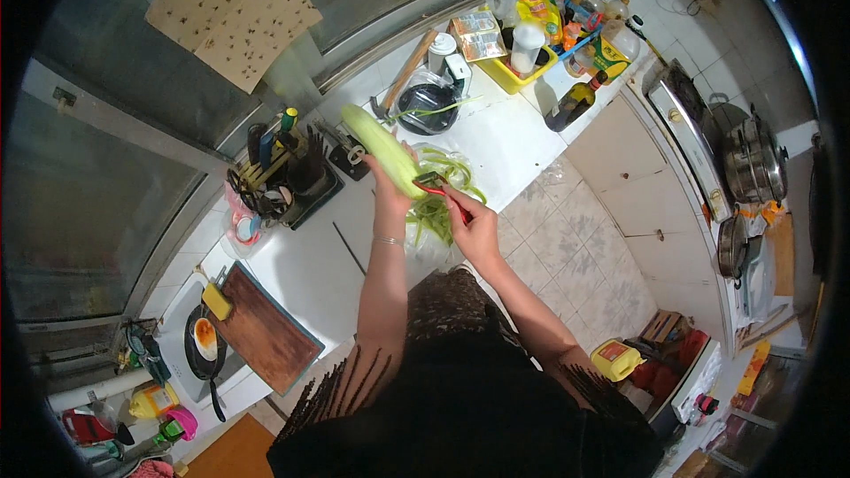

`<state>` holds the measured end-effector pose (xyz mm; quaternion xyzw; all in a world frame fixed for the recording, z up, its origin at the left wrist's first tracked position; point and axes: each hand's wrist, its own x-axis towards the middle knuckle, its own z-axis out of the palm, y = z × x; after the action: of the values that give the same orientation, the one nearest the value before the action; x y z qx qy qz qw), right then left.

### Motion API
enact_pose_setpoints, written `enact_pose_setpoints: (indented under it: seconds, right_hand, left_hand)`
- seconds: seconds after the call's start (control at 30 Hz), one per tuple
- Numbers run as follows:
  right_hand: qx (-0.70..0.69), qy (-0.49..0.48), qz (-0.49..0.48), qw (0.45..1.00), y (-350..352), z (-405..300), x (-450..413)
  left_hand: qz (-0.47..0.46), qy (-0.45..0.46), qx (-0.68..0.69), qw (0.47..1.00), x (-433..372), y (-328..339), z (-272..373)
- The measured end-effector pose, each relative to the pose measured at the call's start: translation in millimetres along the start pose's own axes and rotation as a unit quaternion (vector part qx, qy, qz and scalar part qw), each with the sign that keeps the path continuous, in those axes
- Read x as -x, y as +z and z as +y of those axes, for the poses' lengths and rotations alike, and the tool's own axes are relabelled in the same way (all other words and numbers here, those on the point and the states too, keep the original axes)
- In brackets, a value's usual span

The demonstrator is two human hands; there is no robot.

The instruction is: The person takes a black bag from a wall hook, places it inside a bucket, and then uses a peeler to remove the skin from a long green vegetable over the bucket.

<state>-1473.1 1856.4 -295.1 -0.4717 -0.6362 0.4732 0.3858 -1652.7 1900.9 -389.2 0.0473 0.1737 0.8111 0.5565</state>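
A long pale-green gourd or similar vegetable (382, 146) lies tilted in my left hand (390, 187), which supports it from beneath near its lower end. My right hand (473, 226) grips a peeler with a red handle (430, 187), its head at the gourd's lower end. Beneath both hands a clear plastic bag (425, 257) holds a heap of green peel strips (433, 216). A long thin green strip (435, 111) lies across a black plastic container (428, 106) behind the gourd.
Knives and utensils stand in a black rack (312, 196) at left. Below it are a wooden cutting board (269, 332) and a frying pan (211, 368) at the sink. A glass bottle (574, 106), a yellow basket (511, 79) and several bottles stand at the counter's right end.
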Motion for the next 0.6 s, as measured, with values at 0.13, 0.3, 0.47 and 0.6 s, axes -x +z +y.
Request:
enact_pose_setpoints:
  seconds: [0.13,0.3,0.47,0.6]
  right_hand:
    - [0.086,-0.091,-0.002,0.992,5,-1,10]
    - [0.119,-0.126,0.009,0.985,4,-13,22]
    - [-0.054,0.004,0.018,0.998,-5,-14,8]
    - [0.064,-0.042,-0.014,0.997,-4,-26,-23]
  left_hand:
    - [0.02,-0.024,-0.105,0.994,11,9,-7]
    - [0.034,-0.049,-0.116,0.991,20,20,-2]
    - [0.082,-0.083,-0.124,0.985,27,38,3]
    - [0.055,-0.085,-0.108,0.989,29,46,2]
